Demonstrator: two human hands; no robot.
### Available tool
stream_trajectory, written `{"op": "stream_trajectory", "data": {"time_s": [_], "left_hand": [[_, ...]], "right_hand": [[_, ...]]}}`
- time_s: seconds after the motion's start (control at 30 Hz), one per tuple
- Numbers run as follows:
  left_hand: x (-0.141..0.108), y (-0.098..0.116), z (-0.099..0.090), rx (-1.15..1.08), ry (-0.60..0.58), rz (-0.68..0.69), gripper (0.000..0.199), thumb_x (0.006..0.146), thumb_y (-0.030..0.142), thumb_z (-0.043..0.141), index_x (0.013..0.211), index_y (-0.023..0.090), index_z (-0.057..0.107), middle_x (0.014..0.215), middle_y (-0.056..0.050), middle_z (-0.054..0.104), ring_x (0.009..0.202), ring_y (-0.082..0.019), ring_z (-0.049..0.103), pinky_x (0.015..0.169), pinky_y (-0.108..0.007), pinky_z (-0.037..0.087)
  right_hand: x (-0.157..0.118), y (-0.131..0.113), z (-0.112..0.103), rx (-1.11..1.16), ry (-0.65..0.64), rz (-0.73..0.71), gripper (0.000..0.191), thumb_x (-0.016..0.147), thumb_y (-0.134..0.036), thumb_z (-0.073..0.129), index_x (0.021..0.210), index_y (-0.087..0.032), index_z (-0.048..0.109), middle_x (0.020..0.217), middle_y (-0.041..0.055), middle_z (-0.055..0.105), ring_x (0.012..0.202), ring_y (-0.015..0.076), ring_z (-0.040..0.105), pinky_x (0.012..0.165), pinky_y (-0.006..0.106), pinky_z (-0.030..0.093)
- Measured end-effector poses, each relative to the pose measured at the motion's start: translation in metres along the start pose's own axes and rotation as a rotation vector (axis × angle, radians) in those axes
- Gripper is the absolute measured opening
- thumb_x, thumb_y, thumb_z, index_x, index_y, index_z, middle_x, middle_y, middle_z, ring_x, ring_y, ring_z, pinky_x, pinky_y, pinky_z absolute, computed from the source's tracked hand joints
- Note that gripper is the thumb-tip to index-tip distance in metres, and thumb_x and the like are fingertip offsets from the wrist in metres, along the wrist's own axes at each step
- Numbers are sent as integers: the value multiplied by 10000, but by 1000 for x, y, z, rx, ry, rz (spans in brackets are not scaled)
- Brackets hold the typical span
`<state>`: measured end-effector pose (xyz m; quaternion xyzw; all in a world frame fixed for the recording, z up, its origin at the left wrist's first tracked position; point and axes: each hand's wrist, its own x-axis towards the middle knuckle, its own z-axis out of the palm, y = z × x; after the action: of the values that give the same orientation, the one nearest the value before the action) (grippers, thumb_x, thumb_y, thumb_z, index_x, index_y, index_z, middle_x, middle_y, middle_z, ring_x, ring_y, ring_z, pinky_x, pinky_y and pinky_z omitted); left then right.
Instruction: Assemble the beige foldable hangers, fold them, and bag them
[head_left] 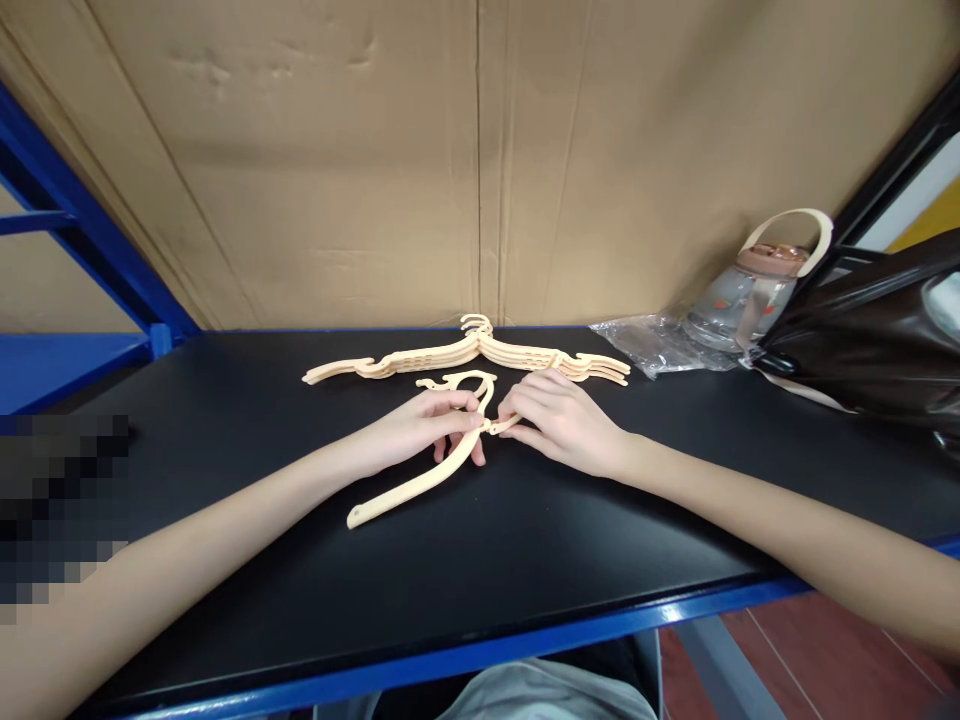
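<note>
A cream plastic folding clothes hanger (420, 487) is between my hands above the black table. My left hand (431, 425) is closed around its middle, with thumb and fingers near the joint. One long arm slants down toward the front left, and a curved hook part rises behind my fingers. My right hand (559, 415) pinches another slim cream part of the hanger close to that joint; most of this part is hidden under my fingers. Just beyond my hands lies a stack of several similar cream hangers (435, 358), hooks pointing to the back.
Cardboard (337, 170) stands upright along the table's rear. At the back right are a crumpled clear plastic bag (645, 345), a transparent bottle (739, 305) with a handle, and a dark shiny bag (885, 340). A blue metal frame (82, 220) rises at the left.
</note>
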<state>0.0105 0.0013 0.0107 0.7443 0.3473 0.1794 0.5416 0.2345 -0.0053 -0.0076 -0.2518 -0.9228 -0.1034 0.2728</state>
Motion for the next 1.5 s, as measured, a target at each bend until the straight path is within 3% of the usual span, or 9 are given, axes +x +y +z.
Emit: {"op": "stream_trajectory", "data": {"time_s": [0.3,0.53,0.7,0.87,0.97,1.3,1.5], "left_hand": [[1,1,-1,-11,-6,38,217,907,362,525,795,176,521,775,9,665,690,-115,532,525,-189,380],[0,-2,-2,58,-34,57,262,916,424,527,826,179,528,838,3,670,670,-107,487,532,-198,359],[3,-1,4,137,-15,86,243,882,412,582,889,169,575,820,4,630,771,-135,553,692,-245,423],[3,0,0,49,7,25,229,887,414,557,865,186,554,829,3,637,728,-130,533,542,-205,373],[1,0,-3,-2,35,20,198,895,363,542,802,187,528,803,13,632,724,-119,518,553,-193,373],[1,0,-3,89,-40,52,247,899,429,540,827,193,529,813,16,613,724,-130,512,566,-211,372],[2,5,-5,122,-88,42,251,881,429,556,834,183,542,848,4,604,804,-153,541,667,-243,395]], "right_hand": [[0,1,0,34,-22,5,143,962,-257,491,886,-166,572,849,40,649,816,179,537,801,311,388],[-1,2,0,70,2,-36,151,963,-252,486,875,-169,577,821,45,633,803,179,533,802,317,415],[-1,-1,0,164,99,-17,135,962,-254,492,881,-170,560,849,56,651,807,172,550,764,298,439],[0,2,0,97,62,4,137,962,-249,487,866,-173,549,828,46,637,794,176,542,796,319,418],[0,5,0,79,11,13,135,959,-241,490,861,-173,553,822,39,626,793,176,531,810,319,404],[-1,1,3,93,-6,-75,168,976,-231,454,882,-166,576,825,38,648,791,163,542,833,314,390],[-2,1,2,61,13,-110,210,988,-234,425,863,-166,579,817,41,657,786,159,548,834,316,392]]}}
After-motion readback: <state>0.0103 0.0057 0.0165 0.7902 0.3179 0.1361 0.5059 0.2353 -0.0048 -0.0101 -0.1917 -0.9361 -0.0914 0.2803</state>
